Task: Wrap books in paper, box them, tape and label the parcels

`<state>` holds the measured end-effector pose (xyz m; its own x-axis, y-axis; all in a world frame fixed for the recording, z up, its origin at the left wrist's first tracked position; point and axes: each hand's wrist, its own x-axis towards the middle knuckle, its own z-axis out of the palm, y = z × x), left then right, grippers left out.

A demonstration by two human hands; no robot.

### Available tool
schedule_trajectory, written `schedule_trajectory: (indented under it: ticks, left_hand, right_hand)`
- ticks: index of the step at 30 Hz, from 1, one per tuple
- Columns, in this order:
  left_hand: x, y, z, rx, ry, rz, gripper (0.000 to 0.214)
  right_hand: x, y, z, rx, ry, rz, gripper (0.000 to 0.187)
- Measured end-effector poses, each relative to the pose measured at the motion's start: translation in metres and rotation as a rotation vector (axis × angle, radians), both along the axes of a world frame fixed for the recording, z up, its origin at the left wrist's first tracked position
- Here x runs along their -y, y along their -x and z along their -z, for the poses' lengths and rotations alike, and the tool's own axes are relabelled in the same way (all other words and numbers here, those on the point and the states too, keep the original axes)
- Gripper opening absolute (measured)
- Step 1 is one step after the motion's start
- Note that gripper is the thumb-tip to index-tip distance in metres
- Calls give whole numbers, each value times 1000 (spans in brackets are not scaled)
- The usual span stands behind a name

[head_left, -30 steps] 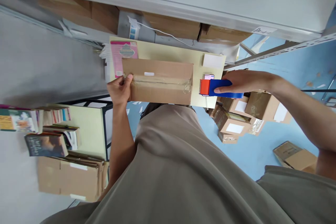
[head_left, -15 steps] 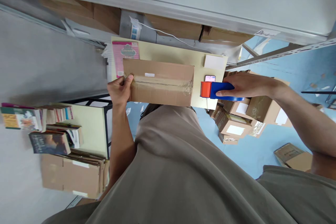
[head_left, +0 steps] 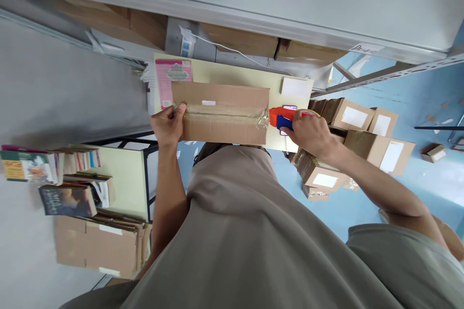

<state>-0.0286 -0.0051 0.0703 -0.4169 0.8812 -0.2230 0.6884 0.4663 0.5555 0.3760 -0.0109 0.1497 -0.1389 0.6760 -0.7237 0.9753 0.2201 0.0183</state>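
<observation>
A long brown cardboard box [head_left: 221, 112] lies on a pale yellow table [head_left: 235, 75], with clear tape along its middle seam. My left hand [head_left: 167, 124] grips the box's left end, fingers curled over the edge. My right hand [head_left: 310, 133] is closed on a red and blue tape dispenser [head_left: 279, 117], whose red head sits right at the box's right end. A phone [head_left: 290, 107] shows partly behind the dispenser.
A pink booklet [head_left: 167, 77] and a white card [head_left: 294, 87] lie on the table. Labelled small cartons [head_left: 357, 118] are stacked on the blue floor at the right. Books [head_left: 50, 164] and flat cartons [head_left: 94, 244] sit at the left. Grey shelving [head_left: 290, 0] runs across the top.
My right hand has turned and brought the tape dispenser leftward, from the table's right edge to the box's right end. My left hand has stayed on the box's left end.
</observation>
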Motion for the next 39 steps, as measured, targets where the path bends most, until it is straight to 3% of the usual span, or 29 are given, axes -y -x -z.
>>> schedule_trajectory:
  ticks: [6,9,11,14,18,22,25,29,33,36,39]
  left_hand:
    - [2,5,1,-40,8,28,58]
    - [0,1,2,-92,-51,17,43]
    - [-9,-12,-4,-112,-188,19,53]
    - [-30,-56,-28,-38,-468,171,76]
    - [-67,-146,-67,175,-678,571,71]
    - [-112,-220,-89,274,-721,773,73]
    - [-134,-238,-98,288,-689,805,73]
    - [-131,-219,-102,283,-691,791,72]
    - [-105,-160,-81,211,-564,634,74]
    - [-70,-92,-49,124,-444,432,73]
    - [-20,-25,-15,32,-377,187,69]
  right_hand:
    - [16,0,17,15,-30,51,54]
    - [19,-9,-1,-7,-97,115,62]
    - [15,-13,-22,-29,-171,163,72]
    - [-7,-7,-57,-66,-305,223,82]
    - [-66,17,-82,-115,-509,178,79]
    - [-136,40,-72,-152,-704,2,73]
    - [-178,49,-53,-133,-762,-6,69]
    - [-210,51,-32,-108,-772,81,73]
    - [-202,41,-10,-300,-966,211,76]
    - [-147,32,18,-560,-1086,310,78]
    - [-55,38,49,-735,-964,465,86]
